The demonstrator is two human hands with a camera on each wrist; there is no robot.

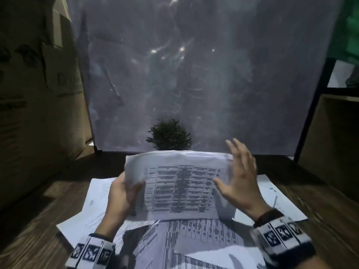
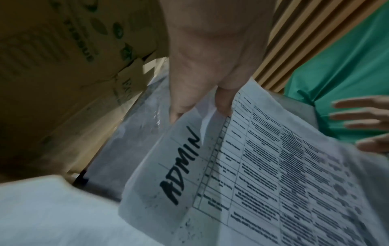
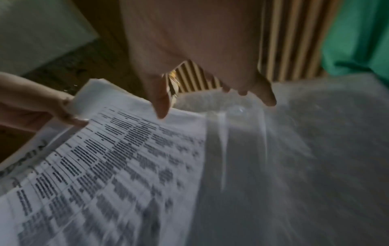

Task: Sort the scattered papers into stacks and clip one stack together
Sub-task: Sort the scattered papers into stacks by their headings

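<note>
A bundle of printed table sheets (image 1: 180, 187) is lifted above the desk, its front page marked "ADMIN" (image 2: 181, 168) in black marker. My left hand (image 1: 124, 193) grips the bundle's left edge, thumb in front and fingers behind (image 2: 223, 106). My right hand (image 1: 239, 171) is open with fingers spread at the bundle's right edge, palm toward the paper (image 3: 130, 158); whether it touches is unclear. More printed sheets (image 1: 202, 241) lie scattered flat on the wooden desk (image 1: 38, 220) beneath. No clip is visible.
A small green plant (image 1: 170, 135) stands behind the bundle in front of a grey plastic-covered screen (image 1: 194, 74). Cardboard boxes (image 1: 29, 94) stack at the left. A wooden cabinet (image 1: 334, 142) stands at right, with green cloth (image 1: 349, 26) above.
</note>
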